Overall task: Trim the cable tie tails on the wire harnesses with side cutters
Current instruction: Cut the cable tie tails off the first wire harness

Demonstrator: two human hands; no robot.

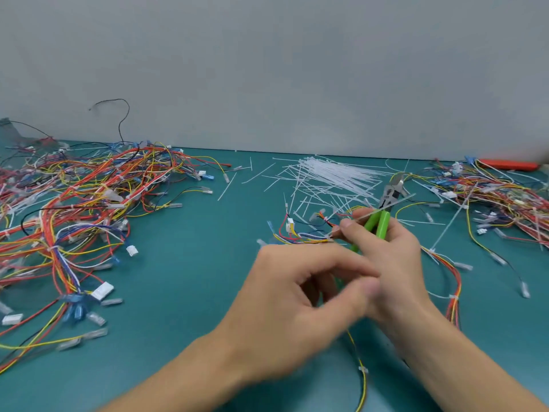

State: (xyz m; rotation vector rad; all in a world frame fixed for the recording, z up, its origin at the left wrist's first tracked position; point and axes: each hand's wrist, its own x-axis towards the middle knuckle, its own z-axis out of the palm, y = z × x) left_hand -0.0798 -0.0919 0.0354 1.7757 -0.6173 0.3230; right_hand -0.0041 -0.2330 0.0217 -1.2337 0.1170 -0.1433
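My right hand [395, 263] grips the green-handled side cutters [383, 215], whose metal jaws point up and away over the table. A thin white cable tie tail [389, 206] lies across the cutters just above the handles, and my right forefinger and thumb touch it. My left hand [300, 295] is blurred, its fingers curled next to the right hand; whether it holds anything is unclear. A small wire harness [300, 233] with a white connector lies just beyond both hands.
A big tangle of coloured wire harnesses [74, 209] covers the left of the green mat [190, 263]. Another pile [499, 200] lies at the right, near an orange tool [509, 165]. Loose white cable ties and cut tails [329, 176] are heaped at the back centre.
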